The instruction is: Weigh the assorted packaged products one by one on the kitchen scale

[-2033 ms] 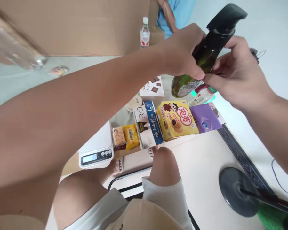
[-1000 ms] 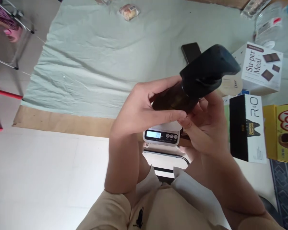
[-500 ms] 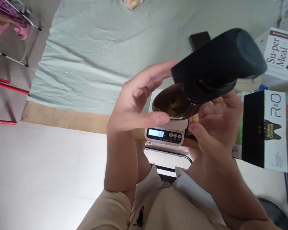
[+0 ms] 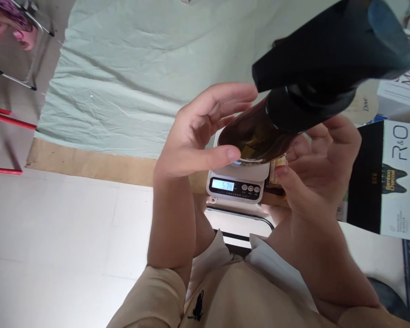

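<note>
**A:** Head view, surroundings first?

**B:** Pale green cloth spread over the floor, brown cardboard strip along its near edge, white tiles nearer still. Black-and-white box marked "R&O" standing at the right, just beside the right wrist. Another white carton with brown lettering behind it, mostly cut off by the frame edge. Round cream lid peeking out under the bottle's head. Red bars and a metal rack at the far left, well apart from everything else.

**A:** Anything blocking the sight?

**B:** Black spray head of the bottle, huge and close to the lens, hiding the cloth and cartons behind it. Scale platform largely covered by the bottle's body and the palms.

**A:** And the bottle itself?

**B:** Dark bottle standing on the small white scale, lit display reading 574 or thereabouts, blurred.

**A:** Fingers?

**B:** Left hand opened wide, cupped round the bottle's left side, thumb stretched across the front near the glass; contact impossible to tell. Right hand likewise loosened and curved round the right side, fingertips close to the base, not clenched.
</note>
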{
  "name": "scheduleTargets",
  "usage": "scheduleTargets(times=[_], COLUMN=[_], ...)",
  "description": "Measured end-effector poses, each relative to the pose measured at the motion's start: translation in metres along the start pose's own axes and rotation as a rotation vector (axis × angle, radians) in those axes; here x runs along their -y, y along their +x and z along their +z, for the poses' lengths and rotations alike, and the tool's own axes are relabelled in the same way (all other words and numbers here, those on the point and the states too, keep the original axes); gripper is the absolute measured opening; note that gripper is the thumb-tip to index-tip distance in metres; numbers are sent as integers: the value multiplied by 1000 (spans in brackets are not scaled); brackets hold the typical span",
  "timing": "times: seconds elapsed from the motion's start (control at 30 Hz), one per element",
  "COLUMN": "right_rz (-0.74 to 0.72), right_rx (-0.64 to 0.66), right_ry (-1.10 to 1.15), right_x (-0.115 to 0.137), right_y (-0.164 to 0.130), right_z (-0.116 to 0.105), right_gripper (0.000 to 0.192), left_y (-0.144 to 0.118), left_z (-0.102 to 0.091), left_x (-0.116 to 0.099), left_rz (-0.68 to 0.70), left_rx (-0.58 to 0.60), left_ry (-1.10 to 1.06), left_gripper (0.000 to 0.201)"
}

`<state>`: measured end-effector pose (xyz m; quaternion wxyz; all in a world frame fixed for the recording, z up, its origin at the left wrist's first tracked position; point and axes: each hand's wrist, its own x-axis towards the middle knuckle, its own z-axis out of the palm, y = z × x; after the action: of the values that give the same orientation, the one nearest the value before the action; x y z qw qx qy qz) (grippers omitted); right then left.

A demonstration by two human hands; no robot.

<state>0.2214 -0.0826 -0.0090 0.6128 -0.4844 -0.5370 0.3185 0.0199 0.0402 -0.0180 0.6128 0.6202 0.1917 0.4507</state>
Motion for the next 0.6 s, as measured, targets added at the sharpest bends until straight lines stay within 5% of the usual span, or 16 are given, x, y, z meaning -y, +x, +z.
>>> scheduleTargets(times=[0.23,0.33,0.5,0.6], right_rz=[15,42,65,64], right_rx=[23,41,32,66], right_ry=[-11,-15,17,18], right_x=[-2,-3,-5,-10], right_y=[0,-1,-2,-2], right_z=[-2,-3,-1,1], right_gripper=[81,83,81,83], left_y=[-3,0,1,-2], left_z=[3,5,13,12], left_x=[-16,-17,-22,-20], left_rz=[95,110,-85,-14], left_rx=[148,193,134,160], left_ry=[-39,-35,47,29], left_gripper=[60,71,80,85])
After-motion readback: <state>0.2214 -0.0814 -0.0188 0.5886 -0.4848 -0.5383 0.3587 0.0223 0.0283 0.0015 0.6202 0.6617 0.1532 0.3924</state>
